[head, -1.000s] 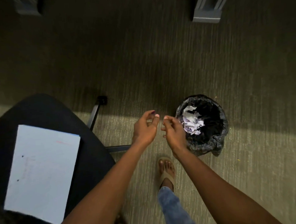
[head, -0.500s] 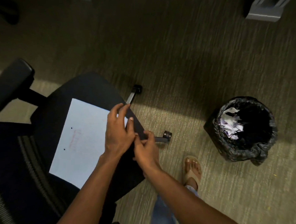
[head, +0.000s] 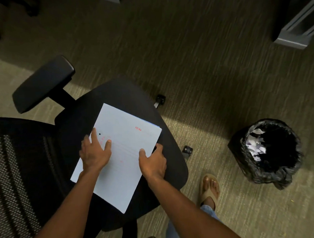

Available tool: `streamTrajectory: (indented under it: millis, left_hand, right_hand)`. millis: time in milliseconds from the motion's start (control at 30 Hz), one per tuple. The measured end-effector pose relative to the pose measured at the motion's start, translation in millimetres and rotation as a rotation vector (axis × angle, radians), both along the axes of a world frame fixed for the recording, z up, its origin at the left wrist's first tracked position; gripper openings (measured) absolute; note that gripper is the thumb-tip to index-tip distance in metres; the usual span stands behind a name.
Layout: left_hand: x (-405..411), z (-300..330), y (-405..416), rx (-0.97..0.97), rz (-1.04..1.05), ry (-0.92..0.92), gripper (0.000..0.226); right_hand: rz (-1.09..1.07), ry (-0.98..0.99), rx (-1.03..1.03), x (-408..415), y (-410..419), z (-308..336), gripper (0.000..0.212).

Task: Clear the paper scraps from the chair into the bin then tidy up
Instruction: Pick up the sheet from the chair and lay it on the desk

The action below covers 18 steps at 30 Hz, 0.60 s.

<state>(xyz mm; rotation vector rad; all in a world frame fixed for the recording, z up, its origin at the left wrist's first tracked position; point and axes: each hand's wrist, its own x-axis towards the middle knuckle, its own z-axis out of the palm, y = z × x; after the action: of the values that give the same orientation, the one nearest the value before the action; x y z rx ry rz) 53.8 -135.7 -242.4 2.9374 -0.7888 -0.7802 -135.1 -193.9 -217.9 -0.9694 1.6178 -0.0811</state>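
I see my left hand (head: pixel 95 153) pressed flat on the paper (head: pixel 125 137) on the chair (head: pixel 172 164) seat. My right hand (head: pixel 152 163) grips the paper's right edge. The bin (head: pixel 242 151) stands well apart.

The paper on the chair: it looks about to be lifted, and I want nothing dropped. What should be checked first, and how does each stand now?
1. Left hand flat on the paper: ok.
2. Right hand gripping the paper's right edge: ok, thumb on top.
3. Fingers under that edge: cannot tell.
4. Loose scraps left on the chair: none visible, ok.
5. Bin upright, open, scraps inside: ok.
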Motion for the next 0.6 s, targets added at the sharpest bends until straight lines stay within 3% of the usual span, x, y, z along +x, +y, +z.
streamTrajectory:
  millis: [133, 300, 600]
  left_hand:
    - [2, -2, 7, 0.032, 0.029, 0.025, 0.078]
    - [0, 25, 4, -0.062, 0.141, 0.055, 0.068]
    - [-23, 176, -19, -0.479, 0.202, 0.092, 0.067]
  right_hand:
    - [0.055, 0.046, -0.005, 1, -1, -1, 0.037]
    - [0.099, -0.068, -0.187, -7, -8, 20, 0.048]
    - [0.017, -0.24, -0.477, -20, -81, 159, 0.04]
